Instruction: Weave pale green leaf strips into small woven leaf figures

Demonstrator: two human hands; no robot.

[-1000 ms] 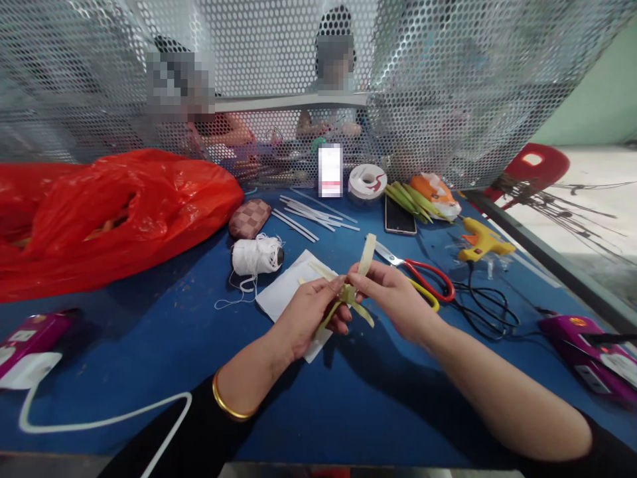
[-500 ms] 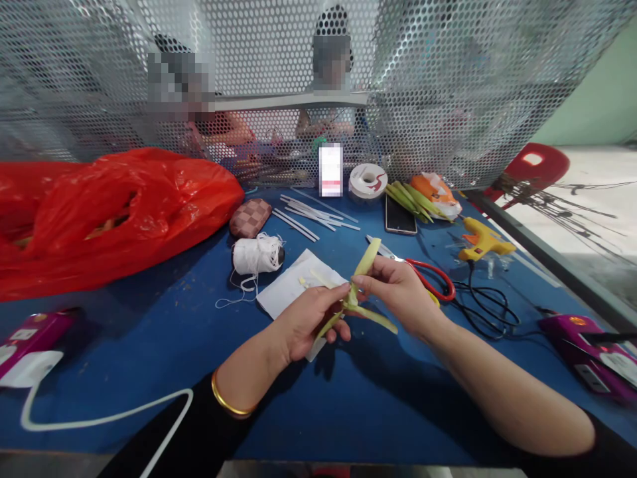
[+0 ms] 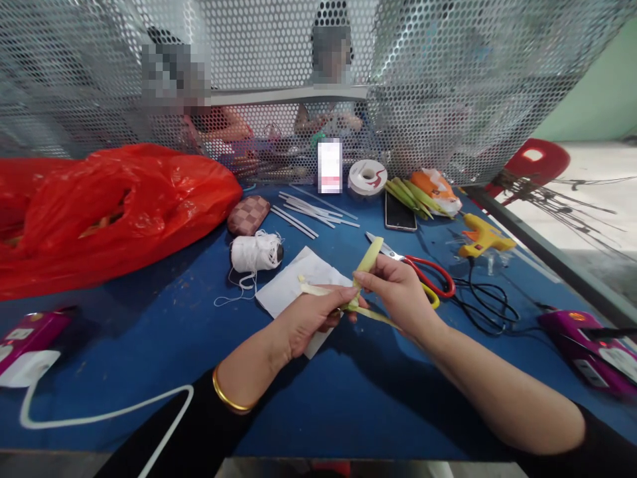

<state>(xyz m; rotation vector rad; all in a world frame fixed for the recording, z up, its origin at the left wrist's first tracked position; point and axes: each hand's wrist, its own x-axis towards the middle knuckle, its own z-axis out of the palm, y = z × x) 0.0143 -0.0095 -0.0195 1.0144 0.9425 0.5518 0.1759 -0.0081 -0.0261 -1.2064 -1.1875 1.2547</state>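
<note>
Left hand (image 3: 316,312) pinching green strips (image 3: 368,259) near three-o'clock edge of paper (image 3: 298,272); right hand (image 3: 401,287) clamping thumb and fingers on strips. Scissors (image 3: 428,272) lying at strips' two o'clock, thread (image 3: 253,253) sitting at ten.

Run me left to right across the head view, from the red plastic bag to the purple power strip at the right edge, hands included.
Red plastic bag → spool of white thread → left hand → right hand → yellow glue gun → purple power strip.
</note>
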